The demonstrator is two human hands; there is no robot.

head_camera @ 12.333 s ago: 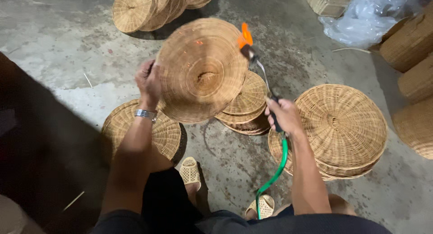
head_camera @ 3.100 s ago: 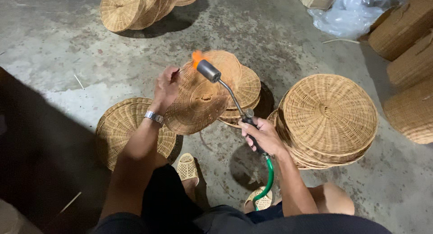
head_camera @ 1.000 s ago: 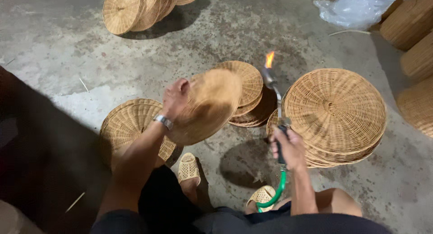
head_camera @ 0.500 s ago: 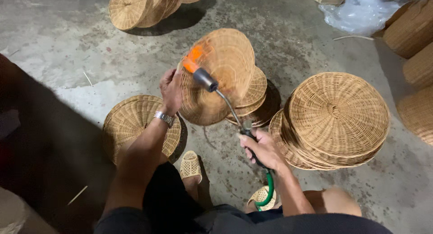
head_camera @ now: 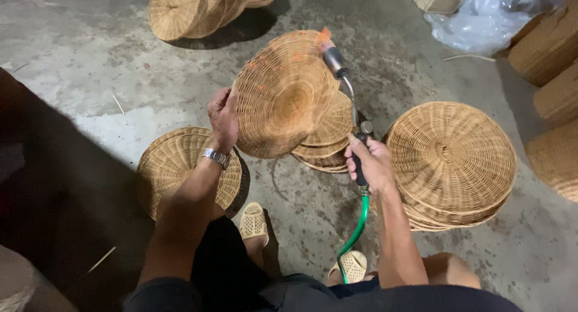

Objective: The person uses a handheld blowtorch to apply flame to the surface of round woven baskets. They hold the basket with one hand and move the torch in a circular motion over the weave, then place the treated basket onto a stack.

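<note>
My left hand (head_camera: 224, 116) grips the left rim of a round woven rattan tray (head_camera: 283, 95), held up on edge with its hollow side toward me. My right hand (head_camera: 368, 161) is closed around the black handle of a gas torch (head_camera: 344, 83) fed by a green hose (head_camera: 355, 231). The torch's metal nozzle reaches the tray's upper right rim, where an orange flame licks the weave. Small orange glowing spots dot the tray's top.
A stack of woven trays (head_camera: 450, 158) sits at right, another (head_camera: 188, 167) at left under my arm, a third (head_camera: 328, 140) behind the held tray. More trays (head_camera: 198, 8) lean at the top. Cardboard boxes (head_camera: 551, 59) and clear plastic (head_camera: 481, 17) fill the upper right corner. Concrete floor.
The tray has turned and shifted slightly right in my left hand. The torch nozzle swung from the tray's left side to its upper right rim, and my right hand rose.
</note>
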